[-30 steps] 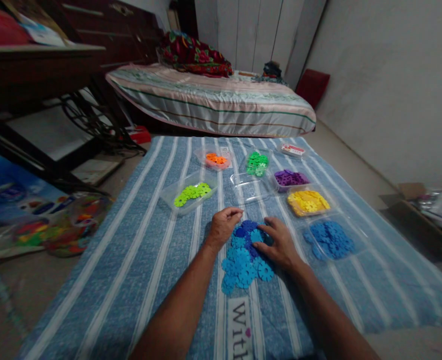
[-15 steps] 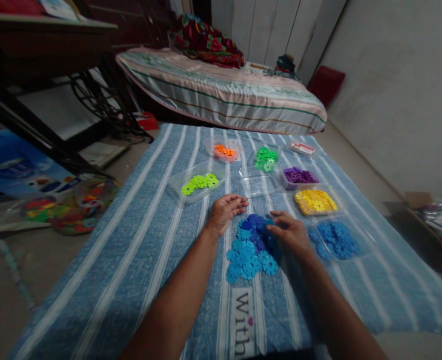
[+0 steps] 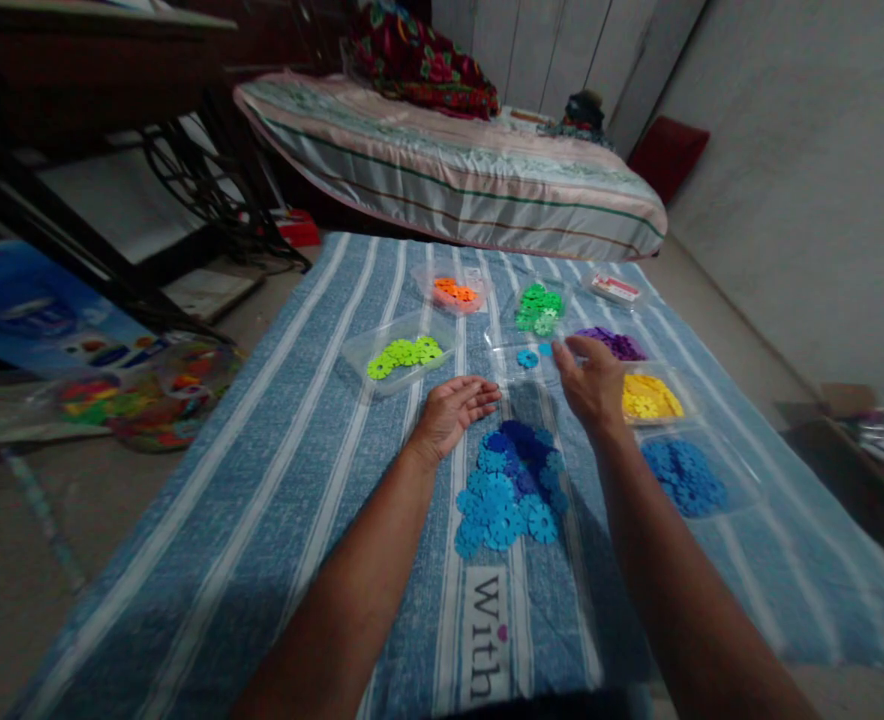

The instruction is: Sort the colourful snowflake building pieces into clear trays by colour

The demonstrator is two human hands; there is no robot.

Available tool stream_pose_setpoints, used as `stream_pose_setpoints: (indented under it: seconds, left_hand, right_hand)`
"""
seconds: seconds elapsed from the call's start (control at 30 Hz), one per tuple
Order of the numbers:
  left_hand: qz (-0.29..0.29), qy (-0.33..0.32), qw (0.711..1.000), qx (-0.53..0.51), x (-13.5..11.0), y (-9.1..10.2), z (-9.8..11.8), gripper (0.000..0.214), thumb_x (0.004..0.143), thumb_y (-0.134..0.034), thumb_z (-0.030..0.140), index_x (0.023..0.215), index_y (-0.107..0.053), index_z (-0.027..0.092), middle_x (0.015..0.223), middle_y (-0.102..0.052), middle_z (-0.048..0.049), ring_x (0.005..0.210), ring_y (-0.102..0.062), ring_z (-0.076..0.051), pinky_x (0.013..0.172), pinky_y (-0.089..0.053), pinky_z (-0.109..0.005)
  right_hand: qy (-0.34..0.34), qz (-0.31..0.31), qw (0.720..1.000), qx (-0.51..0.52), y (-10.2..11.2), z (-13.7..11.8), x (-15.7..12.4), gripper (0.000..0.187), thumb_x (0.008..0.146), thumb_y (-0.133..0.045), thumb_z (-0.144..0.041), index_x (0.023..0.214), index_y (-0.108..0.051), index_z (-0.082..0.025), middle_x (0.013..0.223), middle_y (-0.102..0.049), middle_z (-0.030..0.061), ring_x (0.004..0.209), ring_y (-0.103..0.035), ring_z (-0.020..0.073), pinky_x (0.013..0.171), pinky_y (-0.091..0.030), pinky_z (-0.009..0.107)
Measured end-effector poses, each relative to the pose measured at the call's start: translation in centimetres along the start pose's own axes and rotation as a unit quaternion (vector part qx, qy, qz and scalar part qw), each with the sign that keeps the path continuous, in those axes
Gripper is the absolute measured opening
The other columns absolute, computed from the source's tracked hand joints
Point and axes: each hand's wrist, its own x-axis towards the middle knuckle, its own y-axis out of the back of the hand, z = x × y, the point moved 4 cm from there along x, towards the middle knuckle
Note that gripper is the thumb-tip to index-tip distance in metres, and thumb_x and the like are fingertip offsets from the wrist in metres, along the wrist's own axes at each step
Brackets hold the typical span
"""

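A loose heap of light-blue and dark-blue flower-shaped plastic discs (image 3: pixel 506 500) lies on the striped cloth in front of me. My left hand (image 3: pixel 457 412) rests just beyond the heap's left side, fingers loosely stretched out, nothing in it. Over the right side of a clear plastic container (image 3: pixel 506 375) is my right hand (image 3: pixel 592 378), its thumb and fingers apart. One light-blue disc (image 3: pixel 527 358) lies in that container, and another light-blue piece (image 3: pixel 545 349) shows right by the right fingertips. My right hand partly covers the tub of purple discs (image 3: pixel 616 343).
Around stand clear tubs of yellow-green discs (image 3: pixel 404 355), orange discs (image 3: pixel 455 292), green discs (image 3: pixel 539 308), yellow discs (image 3: pixel 650 397) and blue discs (image 3: pixel 686 478). A small red-and-white box (image 3: pixel 614 288) lies at the far right. Beyond the cloth is a bed (image 3: pixel 472 185).
My right hand has moved from the heap forward to the clear container, where light-blue discs now show. My left hand stays about where it was. The view has shifted slightly.
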Motion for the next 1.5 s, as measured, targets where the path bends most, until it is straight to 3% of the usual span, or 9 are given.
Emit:
stream_pose_setpoints:
  seconds: [0.13, 0.33, 0.47, 0.57, 0.83, 1.0, 1.13, 1.37, 1.5]
  left_hand:
    - [-0.006, 0.0, 1.0, -0.01, 0.0, -0.1, 0.0, 0.012, 0.079, -0.065, 0.018, 0.088, -0.064, 0.01, 0.09, -0.072, -0.0112, 0.085, -0.07, -0.021, 0.077, -0.052, -0.034]
    - [-0.008, 0.0, 1.0, -0.022, 0.2, -0.1, -0.1, 0.009, 0.08, -0.064, 0.016, 0.086, -0.065, 0.01, 0.088, -0.072, -0.0112, 0.086, -0.07, -0.021, 0.076, -0.053, -0.032]
    - [-0.003, 0.001, 1.0, -0.026, 0.1, -0.2, -0.1, 0.007, 0.081, -0.062, 0.016, 0.084, -0.065, 0.01, 0.087, -0.072, -0.011, 0.084, -0.07, -0.02, 0.076, -0.052, -0.032]
    - [0.003, 0.001, 1.0, -0.025, 0.0, -0.3, -0.1, 0.006, 0.082, -0.061, 0.015, 0.084, -0.064, 0.01, 0.087, -0.072, -0.0109, 0.083, -0.07, -0.02, 0.077, -0.052, -0.033]
    - [0.005, -0.002, 1.0, -0.021, -0.1, -0.4, 0.0, 0.006, 0.082, -0.062, 0.016, 0.084, -0.064, 0.01, 0.087, -0.072, -0.0108, 0.083, -0.07, -0.02, 0.079, -0.051, -0.034]
    - [0.0, -0.002, 1.0, -0.022, -0.2, -0.4, 0.0, 0.007, 0.082, -0.061, 0.015, 0.084, -0.065, 0.01, 0.087, -0.072, -0.0107, 0.082, -0.07, -0.02, 0.077, -0.052, -0.033]
    - [0.0, -0.002, 1.0, -0.019, -0.1, -0.3, 0.0, 0.007, 0.081, -0.062, 0.016, 0.086, -0.064, 0.01, 0.087, -0.072, -0.011, 0.083, -0.07, -0.02, 0.077, -0.052, -0.033]
    - [0.001, 0.001, 1.0, -0.012, 0.0, -0.2, 0.1, 0.009, 0.081, -0.062, 0.016, 0.087, -0.064, 0.01, 0.088, -0.072, -0.011, 0.083, -0.07, -0.02, 0.074, -0.053, -0.03]
    - [0.002, -0.002, 1.0, -0.01, 0.0, -0.2, 0.1, 0.009, 0.081, -0.062, 0.016, 0.087, -0.064, 0.01, 0.088, -0.072, -0.0108, 0.084, -0.07, -0.019, 0.074, -0.054, -0.03]
  right_hand:
    - [0.09, -0.048, 0.993, 0.062, -0.2, -0.3, -5.6, 0.021, 0.084, -0.057, -0.034, 0.076, -0.068, -0.019, 0.082, -0.069, 0.0087, 0.081, -0.065, 0.0228, 0.079, -0.051, 0.038]
    - [0.193, -0.159, 0.967, 0.047, 0.4, -2.2, -13.7, 0.023, 0.082, -0.063, -0.042, 0.088, -0.069, -0.02, 0.113, -0.065, 0.0139, 0.115, -0.055, 0.0307, 0.095, -0.045, 0.051]
    - [0.239, -0.229, 0.944, 0.015, 0.5, -3.4, -16.4, 0.046, 0.076, -0.069, -0.052, 0.105, -0.067, -0.017, 0.128, -0.056, 0.0183, 0.128, -0.042, 0.0388, 0.099, -0.039, 0.06]
    - [0.246, -0.256, 0.935, -0.013, 0.4, -3.9, -17.2, 0.044, 0.078, -0.069, -0.046, 0.111, -0.064, -0.017, 0.131, -0.054, 0.0191, 0.13, -0.039, 0.0401, 0.099, -0.038, 0.062]
    - [0.251, -0.269, 0.93, -0.003, 0.1, -4.5, -17.2, 0.017, 0.084, -0.063, -0.028, 0.097, -0.068, -0.019, 0.125, -0.058, 0.0158, 0.127, -0.043, 0.0353, 0.098, -0.04, 0.058]
    - [0.256, -0.219, 0.939, 0.067, 0.2, -4.4, -16.5, 0.013, 0.088, -0.057, -0.022, 0.089, -0.069, -0.019, 0.108, -0.066, 0.0125, 0.115, -0.055, 0.0281, 0.093, -0.047, 0.048]
    - [0.259, -0.174, 0.945, 0.097, 0.4, -4.7, -12.1, 0.014, 0.088, -0.055, -0.022, 0.087, -0.069, -0.021, 0.099, -0.068, 0.0101, 0.103, -0.062, 0.024, 0.088, -0.051, 0.043]
    - [0.214, -0.018, 0.977, 0.008, 1.2, -4.8, -1.9, 0.018, 0.088, -0.057, -0.031, 0.095, -0.068, -0.018, 0.091, -0.068, 0.0095, 0.091, -0.06, 0.025, 0.084, -0.048, 0.043]
    - [0.218, -0.119, 0.968, 0.03, 1.0, -4.2, -5.1, 0.018, 0.088, -0.056, -0.031, 0.092, -0.067, -0.017, 0.089, -0.068, 0.0095, 0.086, -0.061, 0.0229, 0.079, -0.049, 0.038]
